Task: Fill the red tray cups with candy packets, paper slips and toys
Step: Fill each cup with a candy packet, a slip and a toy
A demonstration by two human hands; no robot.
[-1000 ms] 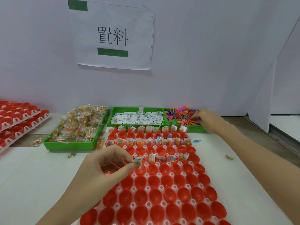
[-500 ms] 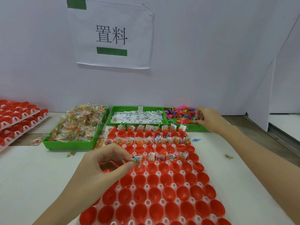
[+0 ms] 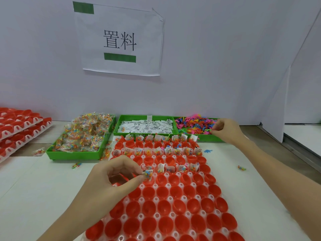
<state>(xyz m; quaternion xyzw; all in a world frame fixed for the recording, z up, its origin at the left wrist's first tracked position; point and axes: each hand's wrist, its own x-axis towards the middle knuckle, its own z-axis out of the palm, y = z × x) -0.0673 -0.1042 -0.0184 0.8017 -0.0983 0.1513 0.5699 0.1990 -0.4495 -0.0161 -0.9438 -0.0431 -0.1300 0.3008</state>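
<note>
Far left of the left hand: stacked red cup trays point(image 3: 20, 126) on the white table point(image 3: 34, 188).

Beyond the left hand, up and left: green plastic bin point(image 3: 76, 153) heaped with clear candy packets point(image 3: 86, 131). A few packets lie loose on the table nearby.

Left hand point(image 3: 111, 180): thumb and forefinger pinch one small clear packet of coloured candy with a paper slip point(image 3: 148, 173). Packet hangs just over a vacant cup at the left end of the part-filled row of the red plastic cup tray point(image 3: 173, 206). Cup lies directly below the fingertips; short drop only. This hand is much the nearer to that cup.

Tray rows farther from the left hand hold packets and slips; rows nearer the body are bare.

Centre, beyond the tray: green bin of white paper slips point(image 3: 147, 126).

Right hand point(image 3: 225, 130): fingers curled down into the green bin of bright plastic toys point(image 3: 194, 126), apparently pinching one; contact too small to confirm. Target cup lies back and left of this hand, well apart.
</note>
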